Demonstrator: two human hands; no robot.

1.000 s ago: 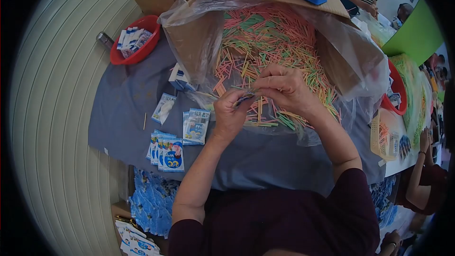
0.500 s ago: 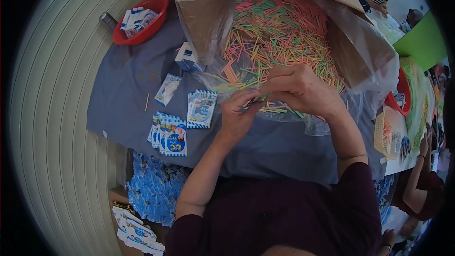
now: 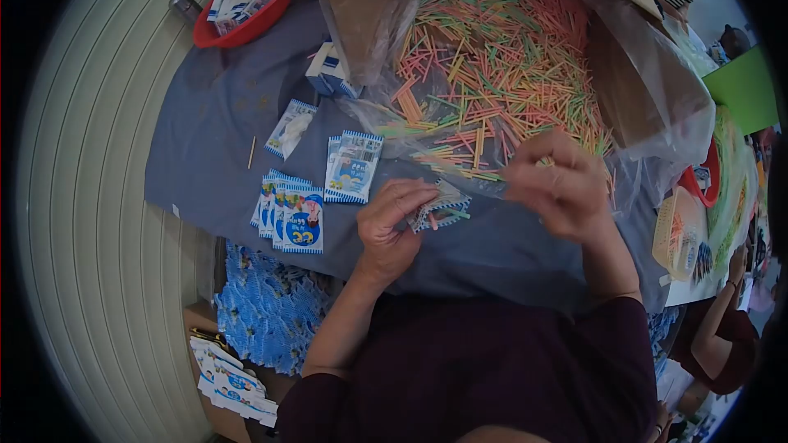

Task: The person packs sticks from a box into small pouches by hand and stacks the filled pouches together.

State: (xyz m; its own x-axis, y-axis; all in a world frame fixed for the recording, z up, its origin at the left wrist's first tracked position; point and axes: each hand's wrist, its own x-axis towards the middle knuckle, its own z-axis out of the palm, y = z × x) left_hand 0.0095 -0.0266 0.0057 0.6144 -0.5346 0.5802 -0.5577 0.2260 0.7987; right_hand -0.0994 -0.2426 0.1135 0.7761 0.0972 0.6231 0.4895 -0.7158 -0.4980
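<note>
In my left hand (image 3: 392, 228) is a small printed packet (image 3: 441, 203), gripped at its left side. Its mouth gapes, and a few thin pink and green sticks poke out of it. To the right, my right hand (image 3: 562, 184) hovers apart from the packet, near the front edge of the stick pile. Motion smears its fingers, so whether they hold anything is unclear. Beyond both hands, a heap of thin coloured sticks (image 3: 492, 74) lies on clear plastic inside a cardboard box. Flat blue-and-white packets (image 3: 353, 168) lie left of my left hand, with another overlapping group (image 3: 291, 217) nearer me.
At the back left stand a red bowl (image 3: 271, 12) of packets and a metal flask (image 3: 185, 6). A small box (image 3: 328, 74) and a single packet (image 3: 291, 127) lie on the grey cloth. A cream basket (image 3: 677, 234) stands right; a co-worker's arm (image 3: 718, 320) shows beyond.
My hands have drawn apart. The left has come nearer my body with the packet, whose open mouth now shows; the right has moved right and nearer me. The view has shifted slightly.
</note>
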